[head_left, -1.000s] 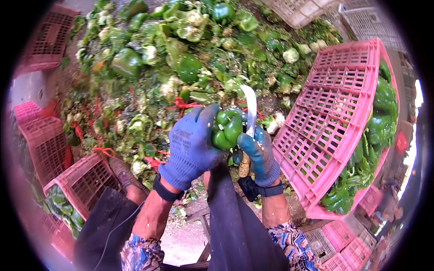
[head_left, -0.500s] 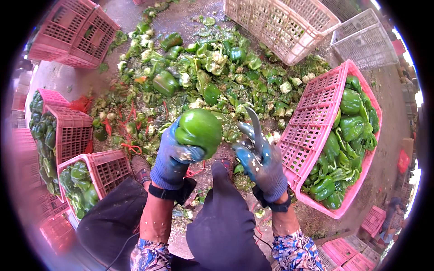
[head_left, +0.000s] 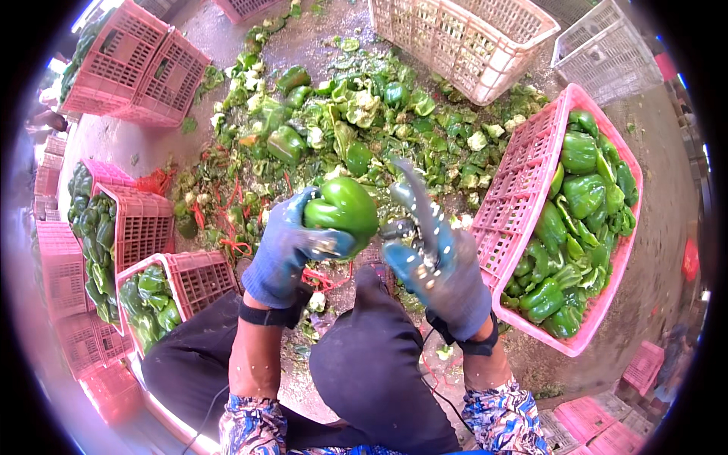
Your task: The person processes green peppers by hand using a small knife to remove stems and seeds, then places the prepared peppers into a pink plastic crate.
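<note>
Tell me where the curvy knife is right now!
In the head view, the curved knife is in the right hand, just right of the green pepper held in the left hand.

A glossy, lobed green bell pepper (head_left: 346, 206), smooth on the side in view, sits in the gloved left hand (head_left: 282, 246); apart from it, a curved-bladed knife (head_left: 417, 196), blurred and flecked with pale bits, points up and leftward from the gloved right hand (head_left: 447, 269)
</note>
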`<state>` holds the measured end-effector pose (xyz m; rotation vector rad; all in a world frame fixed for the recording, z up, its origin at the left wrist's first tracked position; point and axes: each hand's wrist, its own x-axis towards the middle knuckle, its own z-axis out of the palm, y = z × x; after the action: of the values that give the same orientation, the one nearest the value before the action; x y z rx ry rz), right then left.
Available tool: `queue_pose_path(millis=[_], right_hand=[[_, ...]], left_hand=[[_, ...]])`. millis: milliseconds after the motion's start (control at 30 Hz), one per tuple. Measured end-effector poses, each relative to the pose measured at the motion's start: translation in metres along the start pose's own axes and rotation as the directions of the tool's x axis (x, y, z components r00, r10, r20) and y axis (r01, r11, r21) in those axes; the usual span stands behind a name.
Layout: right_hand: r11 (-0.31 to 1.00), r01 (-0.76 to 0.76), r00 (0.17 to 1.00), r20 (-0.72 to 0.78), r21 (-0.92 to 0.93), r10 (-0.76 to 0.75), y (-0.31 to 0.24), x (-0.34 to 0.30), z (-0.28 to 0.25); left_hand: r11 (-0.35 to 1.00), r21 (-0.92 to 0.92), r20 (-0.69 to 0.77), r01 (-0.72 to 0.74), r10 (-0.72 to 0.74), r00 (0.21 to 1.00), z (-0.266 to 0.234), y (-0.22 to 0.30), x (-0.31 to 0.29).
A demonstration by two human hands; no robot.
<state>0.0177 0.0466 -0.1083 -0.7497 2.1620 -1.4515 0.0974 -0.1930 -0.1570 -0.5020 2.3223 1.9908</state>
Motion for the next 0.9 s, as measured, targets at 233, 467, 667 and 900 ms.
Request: queue_pose_path(millis=[233, 467, 667, 900], right_hand=[[0.830, -0.258, 0.966, 0.136, 0.494, 0.219, 0.065, 0.008, 0.030], [0.360, -0.208, 0.926, 0.065, 0.909, 0.371, 0.082, 0.000, 0.037], [0.413, -0.191, 0.921, 0.018, 0.890, 0.388, 0.083, -0.003, 0.038], [0.648, -0.191, 0.972, 0.050, 0.737, 0.230, 0.086, 0.000, 0.036]], left_hand=[[0.810, 0.571, -0.074, -0.134, 0.214, 0.974, 0.045, 0.026, -0.001], [0.773, 0.530, -0.055, -0.349, 0.442, 0.895, 0.057, 0.005, -0.008], [0.381, 0.808, 0.058, -0.449, 0.707, 0.705, 0.063, -0.012, -0.011], [0.955, 0.174, -0.052, -0.239, 0.251, 0.966, 0.056, -0.022, -0.006]])
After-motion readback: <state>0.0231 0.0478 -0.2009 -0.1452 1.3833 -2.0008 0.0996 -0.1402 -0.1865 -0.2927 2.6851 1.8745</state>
